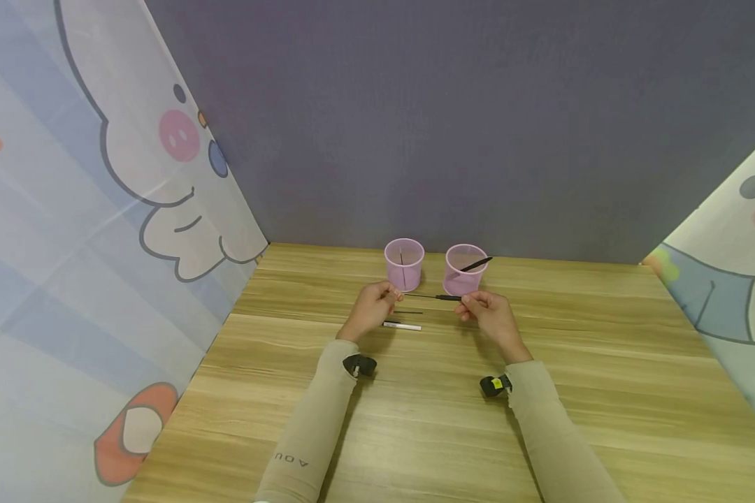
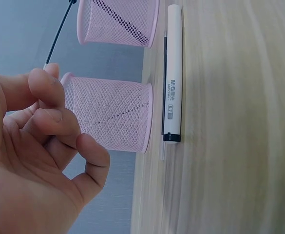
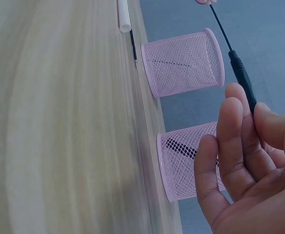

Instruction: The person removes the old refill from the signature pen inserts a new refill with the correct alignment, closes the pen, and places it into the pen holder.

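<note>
Between both hands, above the table, a thin black pen refill (image 3: 221,29) sticks out of a black pen grip section (image 3: 242,75) with a ribbed collar. My right hand (image 1: 492,314) pinches the grip section between thumb and fingers. At the refill's other, pale end, my left hand (image 1: 374,306) pinches it with thumb and fingertip, its other fingers loosely curled. Below them on the table lies a white pen barrel (image 2: 174,73) with a black end and printed marks. A second dark refill (image 1: 410,312) lies alongside it.
Two pink mesh cups stand at the back: the left cup (image 1: 393,274) contains a thin dark stick, likely a refill (image 1: 401,258), and the right cup (image 1: 453,285) a leaning black pen (image 1: 479,263). A grey wall (image 1: 453,126) rises behind the wooden table (image 1: 428,433).
</note>
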Available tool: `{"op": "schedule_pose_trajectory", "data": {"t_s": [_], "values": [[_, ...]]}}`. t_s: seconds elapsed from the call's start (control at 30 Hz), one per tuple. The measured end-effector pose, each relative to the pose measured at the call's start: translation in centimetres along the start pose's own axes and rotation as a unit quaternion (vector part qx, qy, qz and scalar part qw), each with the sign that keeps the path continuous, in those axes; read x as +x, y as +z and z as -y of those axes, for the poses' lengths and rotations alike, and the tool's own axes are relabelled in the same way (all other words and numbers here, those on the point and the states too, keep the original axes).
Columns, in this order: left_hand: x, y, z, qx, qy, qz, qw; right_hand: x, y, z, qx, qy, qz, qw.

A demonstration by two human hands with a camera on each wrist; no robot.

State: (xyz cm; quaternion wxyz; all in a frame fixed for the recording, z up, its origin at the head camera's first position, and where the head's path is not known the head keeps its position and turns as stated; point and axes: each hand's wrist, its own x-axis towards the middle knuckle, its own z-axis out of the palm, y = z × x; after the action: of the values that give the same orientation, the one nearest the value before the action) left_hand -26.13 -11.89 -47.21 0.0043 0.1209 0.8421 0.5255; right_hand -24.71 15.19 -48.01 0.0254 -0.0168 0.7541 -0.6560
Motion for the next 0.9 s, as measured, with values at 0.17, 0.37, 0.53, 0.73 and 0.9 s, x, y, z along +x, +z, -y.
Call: {"op": "schedule_pose_trajectory", "data": {"t_s": [0.17,0.37,0.53,0.73,0.9], "values": [[-0.02,0.01,-0.29,-0.001,0.001,0.002,1.0000,0.07,-0.01,-0.06,-0.004,0.002,-0.002,1.0000],[0.05,0.13,-0.46,0.001,0.003,0.002,1.0000,0.08,0.03,-0.09,-0.006,0.001,-0.002,1.0000],[0.06,0.26,-0.54,0.004,0.004,0.008,1.0000,0.05,0.03,0.01,-0.012,0.002,-0.001,0.9999],[0.07,0.38,-0.66,0.015,0.007,0.012,0.9998,-0.03,0.06,0.23,-0.015,0.004,0.003,0.9999],[0.11,0.54,-0.80,0.017,0.010,0.013,0.9997,-0.07,0.16,0.37,-0.010,0.005,0.005,0.9999]]}}
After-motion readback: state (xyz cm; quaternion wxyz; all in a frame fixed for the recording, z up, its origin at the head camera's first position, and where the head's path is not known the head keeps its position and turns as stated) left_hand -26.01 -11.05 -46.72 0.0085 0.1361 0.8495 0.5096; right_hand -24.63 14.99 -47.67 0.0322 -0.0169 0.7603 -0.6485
